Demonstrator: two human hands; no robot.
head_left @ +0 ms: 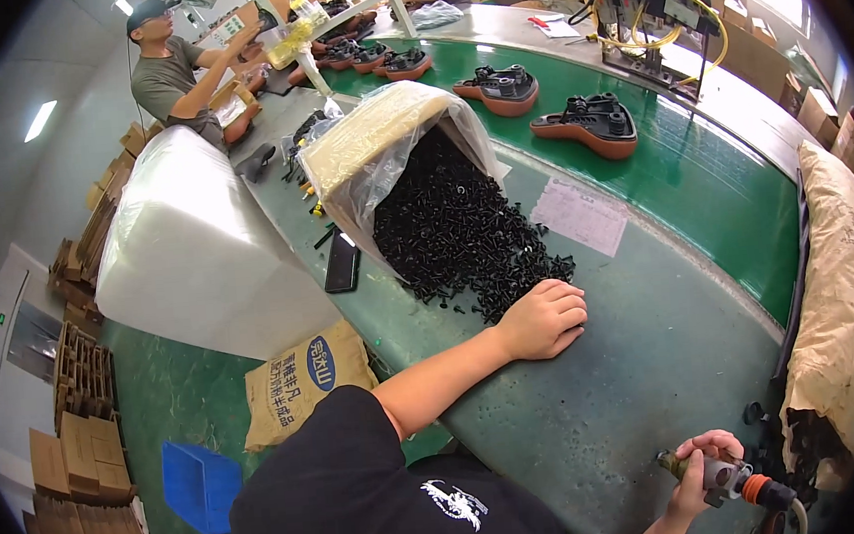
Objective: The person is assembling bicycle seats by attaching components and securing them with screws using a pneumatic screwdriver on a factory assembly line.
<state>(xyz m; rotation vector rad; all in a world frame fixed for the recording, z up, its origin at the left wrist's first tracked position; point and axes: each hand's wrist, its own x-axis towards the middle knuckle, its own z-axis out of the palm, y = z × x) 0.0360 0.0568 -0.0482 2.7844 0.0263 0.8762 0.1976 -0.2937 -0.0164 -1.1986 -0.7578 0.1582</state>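
My left hand (544, 320) rests on the green bench top at the near edge of a heap of small black screw-like pieces (453, 220). Its fingers are curled closed, and what they may hold is hidden. The heap spills from a tipped cardboard box (362, 142) lined with clear plastic. At the lower right, my right hand (702, 468) is wrapped round a hand-held air tool (721, 478), grey with an orange collar and a hose at its back. The tool's tip points left, low over the bench.
Brown-and-black shoe-shaped housings (592, 128) sit on a green conveyor belt (691, 186) beyond the bench. A phone (343, 264) and a paper sheet (580, 217) flank the heap. A tan sack (831, 305) stands right. A co-worker (176, 76) works far left.
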